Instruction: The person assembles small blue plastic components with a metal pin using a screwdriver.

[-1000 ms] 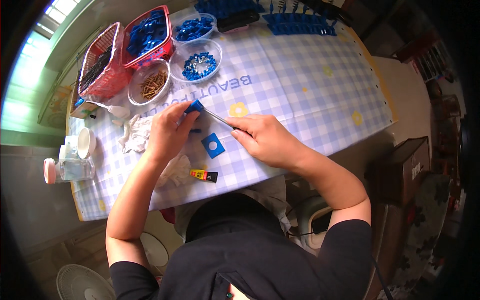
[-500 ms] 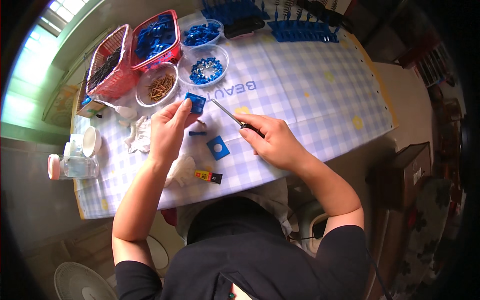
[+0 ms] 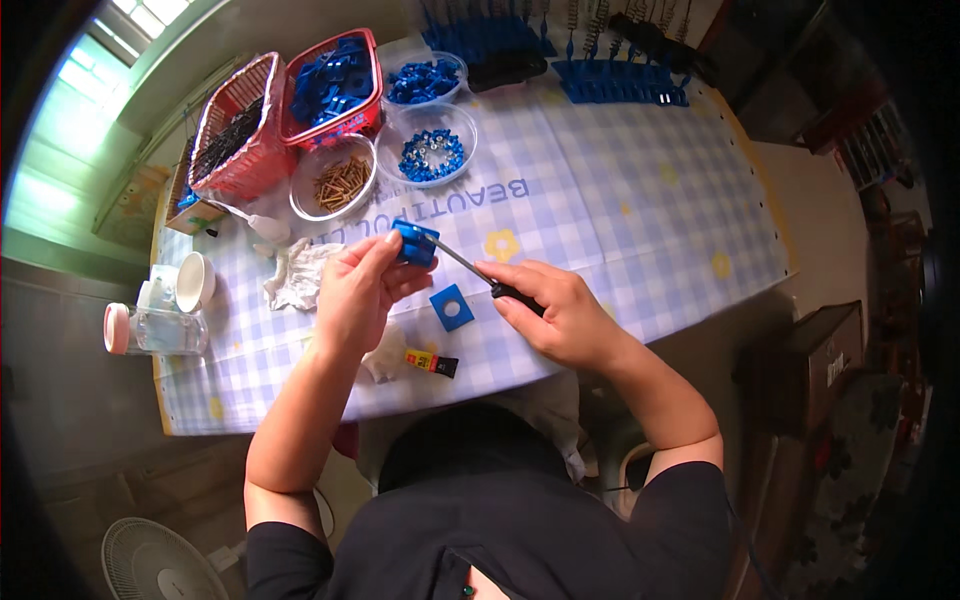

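Note:
Between the fingers and thumb of my left hand (image 3: 357, 290) is a small blue plastic block (image 3: 416, 246), raised over the tablecloth. My right hand (image 3: 560, 312) grips a screwdriver (image 3: 518, 298) by its black handle. The metal shaft points up and left, and its tip meets the block or overlaps it in view; I cannot tell how firmly it touches. Below the block lies a flat blue square plate (image 3: 452, 307) with a round hole. A small yellow, red and black tube (image 3: 432, 363) rests nearer to me, beside a crumpled white cloth (image 3: 385, 355).
At the back left stand a pink basket (image 3: 255, 160) of dark rods, a red basket (image 3: 377, 85) of blue parts, and clear bowls of brass-coloured pieces (image 3: 342, 185) and small blue pieces (image 3: 432, 157). Clear jars (image 3: 170, 330) stand at left. Blue racks (image 3: 620, 84) with springs line the far edge.
The screwdriver's tip has come from beside the blue block onto it or in front of it. The block has tilted in my left hand. The whole view has shifted slightly.

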`<state>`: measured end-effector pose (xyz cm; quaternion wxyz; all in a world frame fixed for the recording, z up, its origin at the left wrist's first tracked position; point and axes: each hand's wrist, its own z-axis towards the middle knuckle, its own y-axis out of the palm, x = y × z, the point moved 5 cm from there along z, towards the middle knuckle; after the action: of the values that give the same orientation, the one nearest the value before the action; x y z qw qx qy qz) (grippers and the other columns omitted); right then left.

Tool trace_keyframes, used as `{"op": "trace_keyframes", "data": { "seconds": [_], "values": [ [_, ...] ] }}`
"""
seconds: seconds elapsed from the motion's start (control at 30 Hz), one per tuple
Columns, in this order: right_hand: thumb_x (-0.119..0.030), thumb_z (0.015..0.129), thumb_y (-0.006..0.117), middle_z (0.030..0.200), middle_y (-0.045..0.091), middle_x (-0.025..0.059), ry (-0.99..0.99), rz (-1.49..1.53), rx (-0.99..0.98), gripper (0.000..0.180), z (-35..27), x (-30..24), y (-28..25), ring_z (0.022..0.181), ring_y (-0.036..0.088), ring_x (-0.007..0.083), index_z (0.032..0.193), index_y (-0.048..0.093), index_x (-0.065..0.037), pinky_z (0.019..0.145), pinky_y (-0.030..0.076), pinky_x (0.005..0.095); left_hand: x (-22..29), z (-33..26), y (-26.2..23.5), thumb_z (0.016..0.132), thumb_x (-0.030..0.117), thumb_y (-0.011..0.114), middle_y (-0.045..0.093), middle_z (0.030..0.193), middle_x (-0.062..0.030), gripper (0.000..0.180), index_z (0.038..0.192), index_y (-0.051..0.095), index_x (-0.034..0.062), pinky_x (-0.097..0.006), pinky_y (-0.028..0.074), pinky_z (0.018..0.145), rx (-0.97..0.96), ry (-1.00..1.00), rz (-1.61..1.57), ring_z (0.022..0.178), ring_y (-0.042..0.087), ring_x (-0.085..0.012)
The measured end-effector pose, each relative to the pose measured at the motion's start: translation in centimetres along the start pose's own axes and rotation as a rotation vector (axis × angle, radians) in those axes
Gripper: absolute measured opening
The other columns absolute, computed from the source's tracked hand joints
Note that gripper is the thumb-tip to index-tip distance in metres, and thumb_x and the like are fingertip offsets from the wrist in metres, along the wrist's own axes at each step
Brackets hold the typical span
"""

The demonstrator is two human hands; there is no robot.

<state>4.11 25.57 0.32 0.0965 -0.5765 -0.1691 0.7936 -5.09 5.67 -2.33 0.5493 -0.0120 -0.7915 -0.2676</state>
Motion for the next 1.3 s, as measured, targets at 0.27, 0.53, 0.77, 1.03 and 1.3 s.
{"op": "trace_keyframes", "data": {
  "seconds": [0.27, 0.53, 0.77, 1.03, 1.3],
  "values": [
    [0.002, 0.083, 0.062, 0.080, 0.054, 0.0105, -0.078, -0.132, -0.132, 0.044, 0.0, -1.3, 0.2, 0.069, 0.056, 0.0236, 0.127, 0.061, -0.008, 0.063, 0.046, 0.0303, 0.5, -2.0, -0.4, 0.101, 0.015, 0.045, 0.065, 0.112, -0.0193, 0.022, 0.116, 0.054, 0.0015, -0.046, 0.056, 0.086, -0.171, -0.003, -0.118, 0.101, 0.067, -0.0333],
    [0.002, 0.083, 0.064, 0.083, 0.057, 0.0096, -0.120, -0.235, -0.190, 0.047, 1.1, -2.1, 0.8, 0.068, 0.059, 0.0240, 0.128, 0.062, -0.012, 0.062, 0.048, 0.0322, 0.2, -2.3, -1.3, 0.102, 0.018, 0.049, 0.061, 0.121, -0.0192, 0.022, 0.118, 0.050, 0.0043, -0.045, 0.055, 0.088, -0.287, 0.041, -0.109, 0.106, 0.065, -0.0335],
    [0.002, 0.081, 0.065, 0.082, 0.058, 0.0098, -0.111, -0.201, -0.215, 0.044, 2.4, -3.1, -0.6, 0.066, 0.058, 0.0244, 0.124, 0.065, -0.011, 0.061, 0.048, 0.0322, 0.5, -2.4, -2.3, 0.101, 0.016, 0.051, 0.056, 0.130, -0.0198, 0.021, 0.119, 0.049, 0.0048, -0.044, 0.053, 0.092, -0.277, 0.081, -0.093, 0.113, 0.062, -0.0289],
    [-0.003, 0.082, 0.064, 0.082, 0.055, 0.0104, -0.164, -0.281, -0.311, 0.045, 4.0, -2.8, -0.7, 0.066, 0.059, 0.0264, 0.126, 0.063, -0.012, 0.061, 0.050, 0.0349, 0.8, -2.4, -2.6, 0.101, 0.014, 0.049, 0.048, 0.139, -0.0235, 0.023, 0.123, 0.048, 0.0067, -0.050, 0.048, 0.099, -0.300, 0.077, -0.151, 0.120, 0.056, -0.0356],
    [0.002, 0.081, 0.065, 0.083, 0.061, 0.0117, -0.115, -0.141, -0.311, 0.040, 5.7, -2.3, -0.9, 0.067, 0.059, 0.0245, 0.120, 0.065, -0.007, 0.062, 0.048, 0.0318, 0.9, -2.2, -3.4, 0.100, 0.015, 0.052, 0.054, 0.134, -0.0190, 0.022, 0.120, 0.050, 0.0048, -0.039, 0.047, 0.097, -0.233, 0.064, -0.225, 0.117, 0.058, -0.0237]
  ]
}}
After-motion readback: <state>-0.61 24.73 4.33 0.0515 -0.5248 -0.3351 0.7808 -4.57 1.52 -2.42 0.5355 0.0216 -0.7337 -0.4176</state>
